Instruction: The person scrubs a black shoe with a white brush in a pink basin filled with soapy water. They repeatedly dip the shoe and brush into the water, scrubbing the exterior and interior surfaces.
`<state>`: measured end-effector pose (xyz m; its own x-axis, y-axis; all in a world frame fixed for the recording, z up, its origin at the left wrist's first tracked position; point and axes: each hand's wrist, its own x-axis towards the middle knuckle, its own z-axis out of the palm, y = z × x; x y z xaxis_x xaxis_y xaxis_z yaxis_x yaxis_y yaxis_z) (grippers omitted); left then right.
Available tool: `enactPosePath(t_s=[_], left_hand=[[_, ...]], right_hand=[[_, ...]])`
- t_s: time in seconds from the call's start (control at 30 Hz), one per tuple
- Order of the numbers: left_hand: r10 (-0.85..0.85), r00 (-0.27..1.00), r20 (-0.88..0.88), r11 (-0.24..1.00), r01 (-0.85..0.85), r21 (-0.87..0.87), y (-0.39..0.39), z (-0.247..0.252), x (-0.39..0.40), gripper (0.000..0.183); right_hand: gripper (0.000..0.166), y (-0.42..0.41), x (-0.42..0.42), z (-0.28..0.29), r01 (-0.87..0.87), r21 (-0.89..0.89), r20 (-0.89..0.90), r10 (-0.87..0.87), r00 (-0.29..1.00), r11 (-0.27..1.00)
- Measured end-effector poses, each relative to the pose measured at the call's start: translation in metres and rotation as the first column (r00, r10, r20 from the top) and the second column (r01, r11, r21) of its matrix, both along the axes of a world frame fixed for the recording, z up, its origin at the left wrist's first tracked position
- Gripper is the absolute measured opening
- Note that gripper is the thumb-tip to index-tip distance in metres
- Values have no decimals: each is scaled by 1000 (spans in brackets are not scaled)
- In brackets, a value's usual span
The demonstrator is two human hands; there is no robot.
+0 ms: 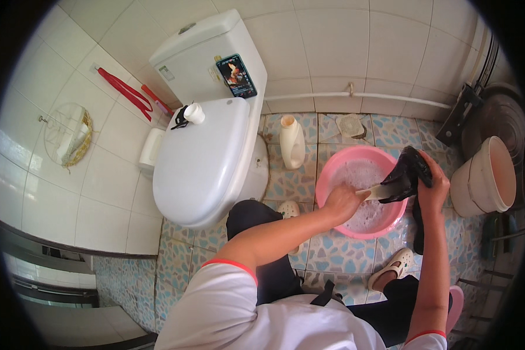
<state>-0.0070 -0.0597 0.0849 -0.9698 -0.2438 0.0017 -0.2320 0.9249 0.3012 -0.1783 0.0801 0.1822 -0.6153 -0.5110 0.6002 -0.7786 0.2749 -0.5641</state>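
My left hand (pixel 343 203) grips the handle of a pale scrubbing brush (pixel 381 191). The brush's far end is against a wet black shoe (pixel 402 175), and the shoe partly hides it. My right hand (pixel 435 186) clasps that shoe from the right side, over the right part of a pink plastic basin (pixel 326 179). Sudsy water (pixel 361 173) fills the basin, which stands on the tiled floor. Another black item, seemingly the second shoe (pixel 418 232), lies on the floor right of the basin, partly behind my right forearm.
A white toilet (pixel 197 162) with closed lid stands left, bearing a white cap (pixel 194 113) and a phone (pixel 236 75) leaning on its tank. An open cream bottle (pixel 292 144) stands behind the basin, near a floor drain cover (pixel 350 125). At right is a white bucket (pixel 474 183).
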Motion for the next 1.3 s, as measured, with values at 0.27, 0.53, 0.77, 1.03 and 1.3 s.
enactPosePath(t_s=[0.27, 0.53, 0.77, 1.03, 1.3], left_hand=[[-11, 923, 384, 197, -375, 906, 14, 13, -16, 38], [-39, 977, 208, 897, -57, 438, 15, -3, 4, 41], [-106, 958, 266, 994, 103, 23, 6, -1, -2, 37], [-89, 858, 506, 73, -501, 862, 22, -2, -7, 41], [-70, 993, 97, 995, 63, 74, 10, -14, 1, 40]], right_hand=[[40, 5, 13, -10, -20, -236, -45, 10, 999, 972], [43, -6, 18, -9, -54, -76, 34, 57, 998, 996], [44, 9, 10, -31, 58, -64, 231, -42, 972, 996], [43, 11, 18, -32, 32, -129, 22, -30, 999, 991], [43, 16, -2, -19, 109, 12, 234, -109, 966, 994]])
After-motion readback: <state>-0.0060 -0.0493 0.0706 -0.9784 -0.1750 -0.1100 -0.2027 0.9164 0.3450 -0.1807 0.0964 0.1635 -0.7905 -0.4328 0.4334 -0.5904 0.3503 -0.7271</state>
